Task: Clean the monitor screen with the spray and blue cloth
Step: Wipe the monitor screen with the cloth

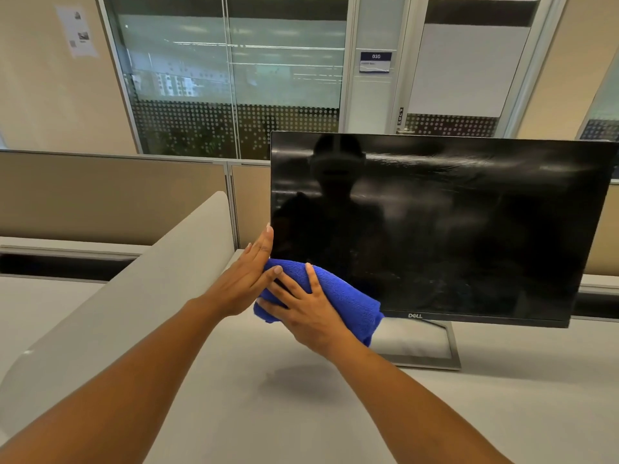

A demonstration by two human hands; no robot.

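Pressing blue cloth [348, 296] near monitor [452, 229], right hand [311, 313] gripping, left hand [248, 279] apparently flat

A right hand [310, 311] grips a bunched blue cloth [348, 303] at the lower left corner of a dark monitor [452, 229], while the left hand [249, 279] lies open against the cloth and the screen's left edge, above a grey tabletop [301, 413].

Single head-worn view (wide-angle, straight edges bowed), looking forward and down from above the worktop [301, 413]. Both forearms enter from the lower edge, close to the lens. The monitor [435, 229] stands near, right of centre, facing the camera; a glass partition [234, 78] fills the far background.
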